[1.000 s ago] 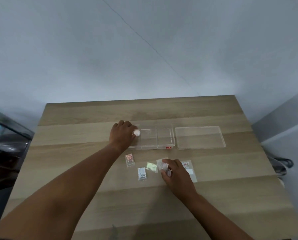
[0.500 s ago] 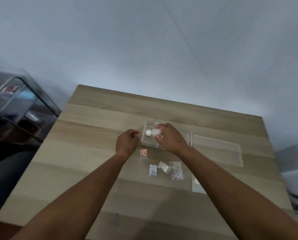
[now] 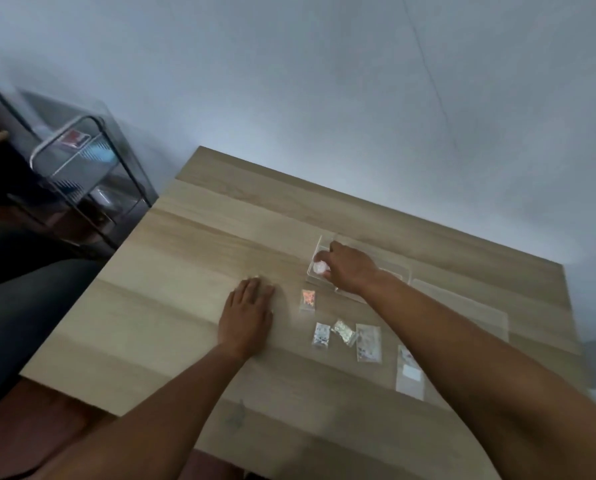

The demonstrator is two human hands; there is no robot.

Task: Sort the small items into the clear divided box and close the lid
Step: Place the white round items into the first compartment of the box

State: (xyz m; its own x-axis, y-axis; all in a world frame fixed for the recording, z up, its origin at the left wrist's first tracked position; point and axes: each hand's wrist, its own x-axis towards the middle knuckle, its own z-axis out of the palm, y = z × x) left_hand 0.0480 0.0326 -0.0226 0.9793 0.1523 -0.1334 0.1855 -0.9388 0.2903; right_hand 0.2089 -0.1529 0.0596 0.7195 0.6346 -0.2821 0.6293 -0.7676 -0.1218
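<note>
Wooden table (image 3: 185, 271), view tilted. Clear divided box (image 3: 369, 268) sitting far-centre, lid (image 3: 476, 313) lying flat just right of it, off the box.

R hand (image 3: 350, 270) reaching over box's left compartment, fingers curled round a small white round item (image 3: 319, 267); can't tell if gripping it or just touching, nor whether it's resting on the compartment floor.

L hand (image 3: 246, 313) lying palm-down on bare table left of the packets, fingers together and flat, holding nothing.

Small packets lying on table near side of box: orange-fleck packet (image 3: 307, 300) closest to box; then a row w/ dark-speck packet (image 3: 321, 336), greenish packet (image 3: 344, 331), larger clear packet (image 3: 368, 342); white-label packet (image 3: 409, 374) nearest, partly under R forearm.

Dark wire cart (image 3: 82, 168) standing far-left, off the table.
</note>
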